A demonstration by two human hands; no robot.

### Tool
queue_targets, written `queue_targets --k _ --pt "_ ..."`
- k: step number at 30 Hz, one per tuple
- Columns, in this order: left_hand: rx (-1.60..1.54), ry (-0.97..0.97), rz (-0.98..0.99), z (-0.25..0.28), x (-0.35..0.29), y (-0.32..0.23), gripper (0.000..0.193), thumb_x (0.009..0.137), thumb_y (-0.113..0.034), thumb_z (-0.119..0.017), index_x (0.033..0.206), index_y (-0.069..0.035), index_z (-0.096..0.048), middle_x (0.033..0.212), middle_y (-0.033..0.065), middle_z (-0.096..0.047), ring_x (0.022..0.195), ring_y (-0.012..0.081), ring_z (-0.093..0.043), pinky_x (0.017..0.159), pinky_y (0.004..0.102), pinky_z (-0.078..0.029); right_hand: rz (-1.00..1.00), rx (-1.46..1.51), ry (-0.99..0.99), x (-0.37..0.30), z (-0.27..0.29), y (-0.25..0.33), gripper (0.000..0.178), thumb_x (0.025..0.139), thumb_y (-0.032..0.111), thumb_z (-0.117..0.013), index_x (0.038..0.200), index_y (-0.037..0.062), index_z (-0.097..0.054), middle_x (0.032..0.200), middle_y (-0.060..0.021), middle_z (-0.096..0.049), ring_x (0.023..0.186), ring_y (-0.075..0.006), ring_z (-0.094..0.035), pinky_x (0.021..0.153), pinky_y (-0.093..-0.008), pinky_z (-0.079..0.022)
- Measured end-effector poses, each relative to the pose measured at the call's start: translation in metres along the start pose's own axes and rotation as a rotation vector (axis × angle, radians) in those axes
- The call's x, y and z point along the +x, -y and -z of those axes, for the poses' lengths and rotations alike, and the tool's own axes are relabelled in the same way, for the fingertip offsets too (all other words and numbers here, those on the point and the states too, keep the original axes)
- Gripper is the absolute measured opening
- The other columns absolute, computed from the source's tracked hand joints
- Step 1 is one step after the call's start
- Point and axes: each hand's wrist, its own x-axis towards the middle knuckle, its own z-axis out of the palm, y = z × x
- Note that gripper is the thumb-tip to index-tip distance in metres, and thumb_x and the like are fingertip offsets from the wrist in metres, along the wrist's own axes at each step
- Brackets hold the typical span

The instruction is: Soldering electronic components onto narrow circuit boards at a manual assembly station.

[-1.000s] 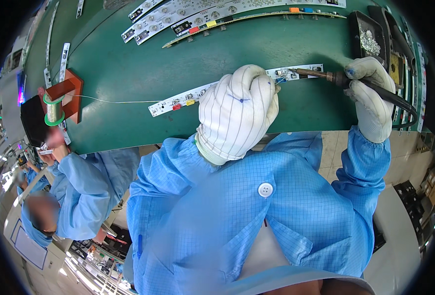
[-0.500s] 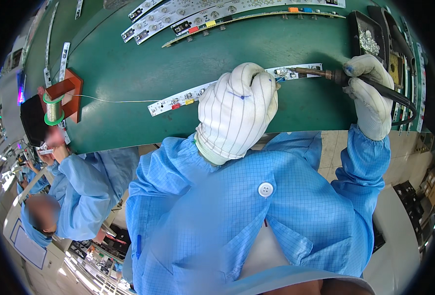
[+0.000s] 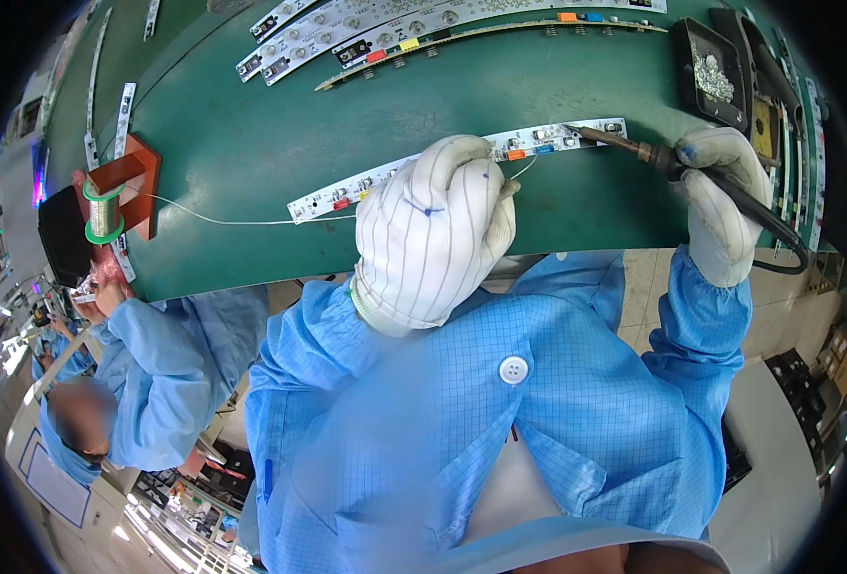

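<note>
Left hand (image 3: 433, 230) curls around solder wire (image 3: 251, 222), pinching it, the wire's end close to a strip (image 3: 526, 141) lying on the green bench (image 3: 280, 134); right hand (image 3: 725, 203) grips an iron (image 3: 649, 154), tip over the strip. Leftward stands a spool (image 3: 105, 216); beyond lie boards (image 3: 347, 33).

No text can be read; marks on the circuit strip (image 3: 555, 137) seem too small.

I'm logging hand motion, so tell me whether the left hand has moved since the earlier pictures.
Yes: the left hand has shifted left, closer to the unmoved spool.
</note>
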Motion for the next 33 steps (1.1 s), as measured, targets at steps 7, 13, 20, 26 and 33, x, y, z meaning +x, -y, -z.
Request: queue_targets --k 7,13,20,26,33 --pt "0.108 -0.056 -0.062 -0.014 0.015 0.002 0.022 0.075 -0.018 -0.069 0.095 -0.012 -0.062 0.098 0.0032 -0.057 0.076 0.0205 -0.057 0.066 0.0291 -0.049 -0.024 0.035 -0.019 0.009 0.002 -0.008 0.017 0.078 0.007 -0.062 0.092 -0.0015 -0.062 0.091 -0.0085 -0.064 0.079 -0.0149 -0.063 0.075 -0.0251 -0.05" --pt "0.024 -0.039 0.014 0.005 0.015 0.007 0.022 0.069 -0.014 -0.072 0.088 -0.012 -0.061 0.099 0.0034 -0.059 0.075 0.0197 -0.058 0.065 0.03 -0.049 -0.041 0.124 -0.127 0.002 -0.007 0.005 0.015 0.077 0.003 -0.058 0.092 -0.0015 -0.061 0.09 -0.0082 -0.062 0.079 -0.015 -0.062 0.076 -0.0266 -0.05" --pt "0.075 -0.031 0.128 0.025 -0.01 0.021 0.02 0.068 -0.009 -0.072 0.084 -0.011 -0.061 0.088 0.0051 -0.062 0.072 0.0217 -0.06 0.062 0.0323 -0.051 0.343 -0.082 -0.073 -0.014 -0.053 0.02 0.02 0.066 0.002 -0.069 0.086 0.0016 -0.064 0.075 -0.0115 -0.067 0.059 -0.0205 -0.061 0.053 -0.0312 -0.047" --pt "0.066 -0.024 0.161 0.035 -0.017 0.02 0.017 0.069 -0.009 -0.072 0.081 -0.01 -0.06 0.086 0.0053 -0.062 0.071 0.0229 -0.062 0.061 0.0331 -0.051 0.601 -0.255 -0.161 -0.016 -0.082 0.016 0.023 0.06 0.002 -0.072 0.082 0.0021 -0.065 0.076 -0.0091 -0.068 0.059 -0.0234 -0.064 0.055 -0.0318 -0.051" --pt "0.022 -0.026 0.203 0.036 -0.024 0.024 0.017 0.069 -0.007 -0.072 0.082 -0.01 -0.061 0.085 0.0058 -0.062 0.069 0.0237 -0.062 0.06 0.0339 -0.051 0.633 -0.284 -0.183 -0.016 -0.08 0.011 0.022 0.062 0.001 -0.071 0.083 0.0012 -0.065 0.076 -0.0102 -0.068 0.058 -0.0229 -0.064 0.054 -0.0322 -0.05"
